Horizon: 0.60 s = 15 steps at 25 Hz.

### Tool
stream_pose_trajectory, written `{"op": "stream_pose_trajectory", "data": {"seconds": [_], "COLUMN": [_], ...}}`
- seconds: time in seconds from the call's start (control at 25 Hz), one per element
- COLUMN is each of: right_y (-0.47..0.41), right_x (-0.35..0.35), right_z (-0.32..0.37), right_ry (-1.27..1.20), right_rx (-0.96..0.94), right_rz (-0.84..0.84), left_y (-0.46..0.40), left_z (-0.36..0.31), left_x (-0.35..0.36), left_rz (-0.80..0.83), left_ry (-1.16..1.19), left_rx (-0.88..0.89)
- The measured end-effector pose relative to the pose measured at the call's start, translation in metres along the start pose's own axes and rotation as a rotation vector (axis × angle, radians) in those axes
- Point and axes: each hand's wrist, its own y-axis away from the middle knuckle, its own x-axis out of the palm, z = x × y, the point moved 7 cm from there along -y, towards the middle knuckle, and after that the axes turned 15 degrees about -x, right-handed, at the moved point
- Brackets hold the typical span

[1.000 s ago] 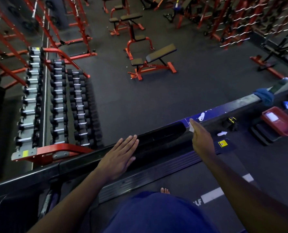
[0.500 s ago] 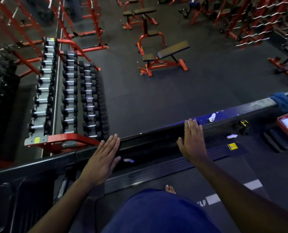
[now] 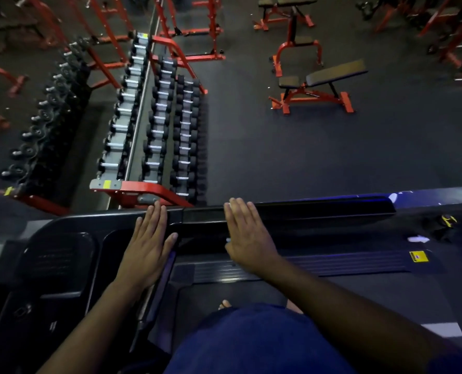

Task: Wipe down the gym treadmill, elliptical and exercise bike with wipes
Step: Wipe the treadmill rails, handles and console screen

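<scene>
Head view: the right hand is laid flat, fingers straight and together, on the dark top rail of the treadmill. Since 1 s ago it has been brought leftward along that rail, from near the blue section to just beside the left hand; a sweep of the rail is judged to be in progress. A small white edge shows under the right palm, probably the wipe, though this cannot be told for certain. The left hand is spread flat, fingers straight, braced on the console moulding, and has barely shifted.

Containers: the moulded tray at the left of the console is seen dark; whether anything lies in it cannot be told. The red bin seen 1 s ago is out of frame. A dumbbell rack stands beyond.
</scene>
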Motion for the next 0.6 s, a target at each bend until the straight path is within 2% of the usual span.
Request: {"op": "stream_pose_trajectory", "data": {"seconds": [0.16, 0.28, 0.44, 0.52, 0.6], "right_y": [-0.052, -0.075, -0.079, -0.067, -0.048], "right_x": [0.013, 0.016, 0.013, 0.006, -0.006], "right_z": [0.063, 0.085, 0.079, 0.068, 0.046], "right_ry": [0.066, 0.045, -0.186, -0.383, -0.555], "right_rx": [-0.267, -0.399, -0.556, -0.515, -0.338], "right_rz": [0.004, -0.013, -0.024, -0.06, -0.125], "left_y": [0.011, 0.013, 0.015, 0.016, 0.012], "left_z": [0.024, 0.027, 0.024, 0.019, 0.005], "left_x": [0.0, 0.003, 0.002, 0.0, -0.003], "left_rz": [0.008, 0.02, 0.039, 0.038, 0.027], "left_ry": [0.054, 0.139, 0.214, 0.241, 0.253], "left_rx": [-0.095, -0.156, -0.195, -0.187, -0.135]}}
